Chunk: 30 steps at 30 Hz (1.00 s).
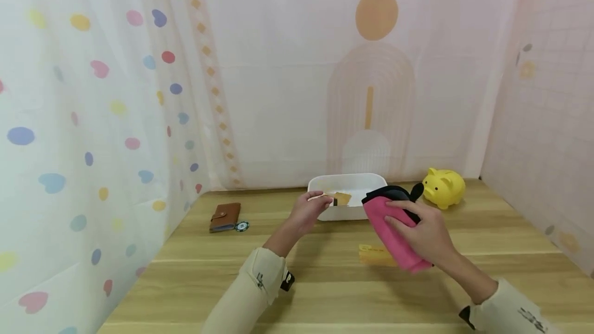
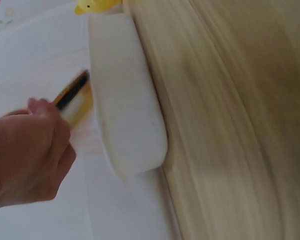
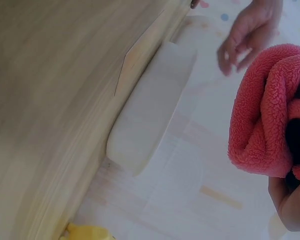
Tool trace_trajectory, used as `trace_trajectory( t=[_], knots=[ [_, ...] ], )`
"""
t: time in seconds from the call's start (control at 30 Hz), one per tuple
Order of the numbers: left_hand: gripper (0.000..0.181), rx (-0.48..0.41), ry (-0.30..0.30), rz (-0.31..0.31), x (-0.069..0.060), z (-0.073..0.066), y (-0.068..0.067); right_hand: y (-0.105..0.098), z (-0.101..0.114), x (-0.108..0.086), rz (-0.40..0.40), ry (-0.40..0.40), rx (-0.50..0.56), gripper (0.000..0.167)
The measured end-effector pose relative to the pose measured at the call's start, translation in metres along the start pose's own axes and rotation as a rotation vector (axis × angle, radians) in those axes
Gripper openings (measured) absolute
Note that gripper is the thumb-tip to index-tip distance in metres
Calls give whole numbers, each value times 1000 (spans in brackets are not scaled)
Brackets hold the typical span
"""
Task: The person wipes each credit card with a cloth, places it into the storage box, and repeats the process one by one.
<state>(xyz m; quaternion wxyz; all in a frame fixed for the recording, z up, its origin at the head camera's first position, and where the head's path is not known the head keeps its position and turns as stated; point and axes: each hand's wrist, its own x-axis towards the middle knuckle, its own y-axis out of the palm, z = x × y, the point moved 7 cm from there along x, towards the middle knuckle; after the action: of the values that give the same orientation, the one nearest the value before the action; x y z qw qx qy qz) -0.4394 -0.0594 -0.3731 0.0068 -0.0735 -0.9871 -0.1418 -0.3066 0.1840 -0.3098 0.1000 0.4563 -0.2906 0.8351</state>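
Observation:
My left hand (image 1: 310, 214) is above the white box (image 1: 343, 214), pinching a yellow-orange bank card (image 2: 72, 91) with a dark stripe at its fingertips. The card is blurred in the left wrist view, and the right wrist view does not show it. In my right hand (image 1: 429, 228) is a folded pink fleecy cloth (image 1: 394, 236) with black edging, gripped between thumb and fingers. Its plush folds (image 3: 265, 115) show in the right wrist view. Beneath this cloth, partly covered, another yellow card (image 1: 375, 255) lies on the wooden table.
A brown wallet (image 1: 226, 216) lies at the left beside a dark patterned chip (image 1: 242, 226). The yellow piggy bank (image 1: 444, 188) stands right of the box. Patterned curtains hang behind and along both sides of the table (image 1: 195, 282).

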Motion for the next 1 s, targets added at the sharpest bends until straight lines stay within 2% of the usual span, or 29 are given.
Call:
trace_trajectory(
  t=[0.1,0.17,0.27,0.37,0.53,0.67,0.77,1.0],
  knots=[
    [36,44,-62,9,-1,8,-6,0,0,-2,12,21,-6,30],
    [38,91,-93,38,-4,11,-8,0,-1,-4,13,26,-3,30],
    [41,182,-91,116,-9,13,-7,0,-2,-6,5,23,2,31],
    [42,343,-62,225,-16,14,0,-2,-3,-6,1,14,1,32],
    [40,682,16,408,-28,18,20,-4,-4,-6,-4,-2,-7,33],
    [44,913,56,507,-38,28,34,-2,-5,-8,2,-1,-18,33],
    [47,997,54,539,-43,37,41,0,-6,-10,11,3,-14,33],
    [42,1056,-21,534,-41,56,48,-1,-6,-10,7,6,-7,34]
  ],
)
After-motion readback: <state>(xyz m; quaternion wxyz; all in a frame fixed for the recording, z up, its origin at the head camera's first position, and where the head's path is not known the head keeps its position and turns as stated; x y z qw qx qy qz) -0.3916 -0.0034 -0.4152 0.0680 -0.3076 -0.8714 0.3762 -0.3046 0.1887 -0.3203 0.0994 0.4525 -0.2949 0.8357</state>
